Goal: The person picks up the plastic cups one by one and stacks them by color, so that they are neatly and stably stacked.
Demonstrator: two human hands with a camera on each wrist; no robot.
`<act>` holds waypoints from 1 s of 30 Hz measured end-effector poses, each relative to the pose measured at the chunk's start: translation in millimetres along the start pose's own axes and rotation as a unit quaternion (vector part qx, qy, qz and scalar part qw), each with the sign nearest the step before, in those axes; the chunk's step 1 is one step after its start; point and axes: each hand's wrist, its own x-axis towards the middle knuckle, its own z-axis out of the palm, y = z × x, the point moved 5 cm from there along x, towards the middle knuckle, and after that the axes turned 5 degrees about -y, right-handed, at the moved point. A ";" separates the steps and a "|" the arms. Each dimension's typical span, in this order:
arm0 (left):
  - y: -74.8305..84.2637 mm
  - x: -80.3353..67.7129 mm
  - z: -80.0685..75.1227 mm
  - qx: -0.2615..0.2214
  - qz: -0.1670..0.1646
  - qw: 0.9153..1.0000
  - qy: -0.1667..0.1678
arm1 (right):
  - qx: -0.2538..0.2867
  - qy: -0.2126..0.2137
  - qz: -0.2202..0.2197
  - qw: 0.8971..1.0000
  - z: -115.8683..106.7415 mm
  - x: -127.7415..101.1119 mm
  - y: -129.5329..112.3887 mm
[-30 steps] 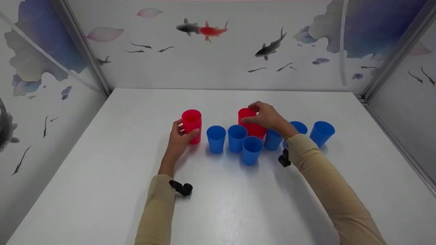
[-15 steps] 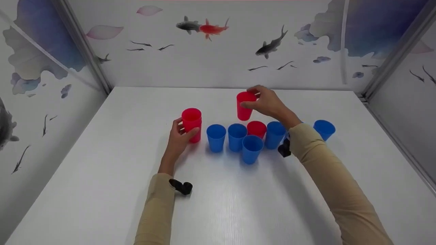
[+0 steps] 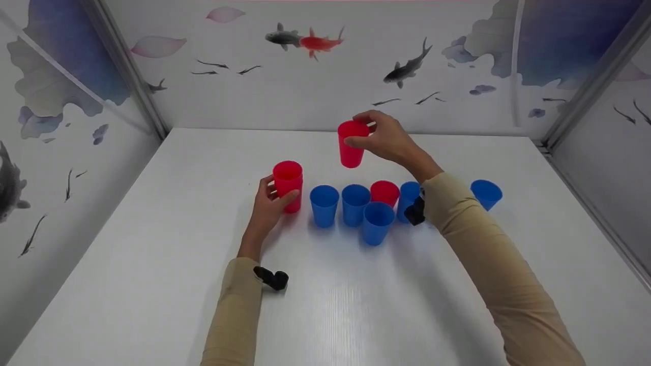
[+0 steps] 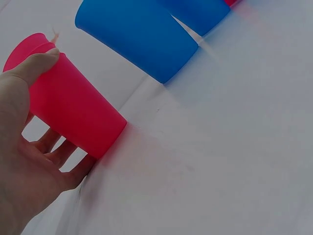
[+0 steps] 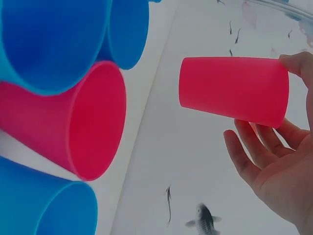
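Note:
My left hand (image 3: 267, 208) grips a stack of nested red cups (image 3: 288, 185) that stands upright on the table, thumb on the near side and fingers round the left. In the left wrist view a second rim shows just inside the stack's top (image 4: 73, 98). Up behind the row, my right hand (image 3: 389, 137) holds a single red cup (image 3: 352, 145) near its rim, raised above the table with its mouth up. Another red cup (image 3: 385, 192) stands among the blue cups, partly hidden by a blue cup (image 3: 377, 223) in front of it.
Two blue cups (image 3: 324, 206) stand right of the left hand's stack. Further right are another blue cup (image 3: 408, 201) and one at the far end (image 3: 485, 194), partly behind the right sleeve (image 3: 468, 218). Printed walls enclose the white table (image 3: 152, 244) at back and sides.
My right hand has lifted a red cup up out of the row, then carried it a little left and back. My left hand stays round its red stack.

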 end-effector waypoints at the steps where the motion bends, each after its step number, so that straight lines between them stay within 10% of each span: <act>1: -0.4 0.3 0.0 0.001 -0.002 1.000 0.000 | 0.005 -0.001 -0.005 1.000 1.7 0.4 -3.9; 30: 0.5 1.8 -0.9 0.002 -0.018 1.000 -0.010 | 0.082 -0.026 -0.071 0.994 72.0 11.7 -73.2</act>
